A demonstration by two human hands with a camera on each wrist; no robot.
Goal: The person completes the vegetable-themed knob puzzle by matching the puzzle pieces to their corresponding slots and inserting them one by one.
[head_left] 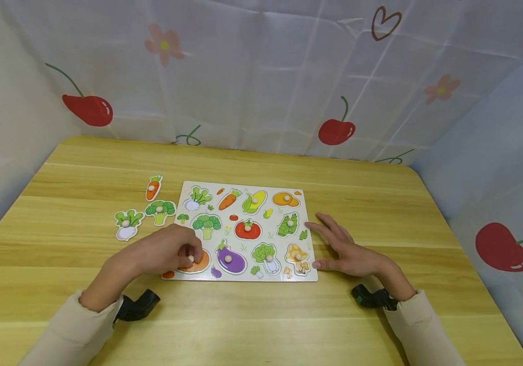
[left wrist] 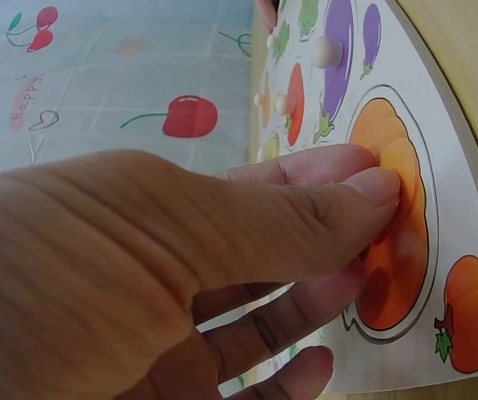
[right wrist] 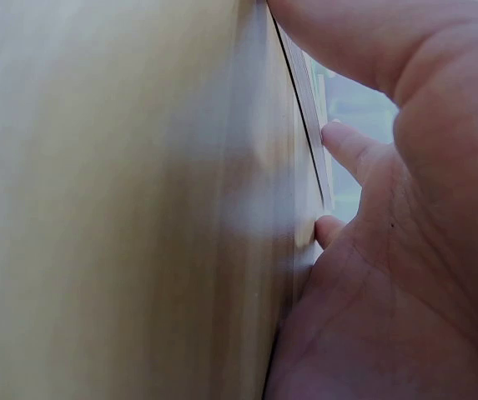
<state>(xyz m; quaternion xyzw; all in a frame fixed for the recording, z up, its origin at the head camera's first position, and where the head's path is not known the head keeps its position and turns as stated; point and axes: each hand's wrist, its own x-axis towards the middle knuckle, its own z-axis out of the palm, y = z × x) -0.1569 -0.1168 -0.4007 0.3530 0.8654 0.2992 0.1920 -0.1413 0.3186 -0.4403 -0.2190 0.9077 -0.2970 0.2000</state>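
My left hand (head_left: 172,246) is over the near-left corner of a white vegetable knob puzzle board (head_left: 222,216). Its thumb and fingers pinch the small knob of the orange pumpkin piece (left wrist: 401,250), which sits in its outlined recess. The knob itself is mostly covered by the fingers. At the board's right side lies my right hand (head_left: 346,251), fingers extended, thumb and fingertips touching the edge. The right wrist view shows those fingertips along the board's side. Knobbed pieces such as the eggplant (head_left: 231,262) and tomato (head_left: 248,231) sit in the board.
Left of the board lie loose knobbed pieces: a carrot (head_left: 152,189), a broccoli (head_left: 161,209) and a white turnip (head_left: 126,231). Their matching spots on the board show printed pictures without knobs. Behind the wooden table (head_left: 261,325) hangs a cherry-patterned curtain (head_left: 243,76).
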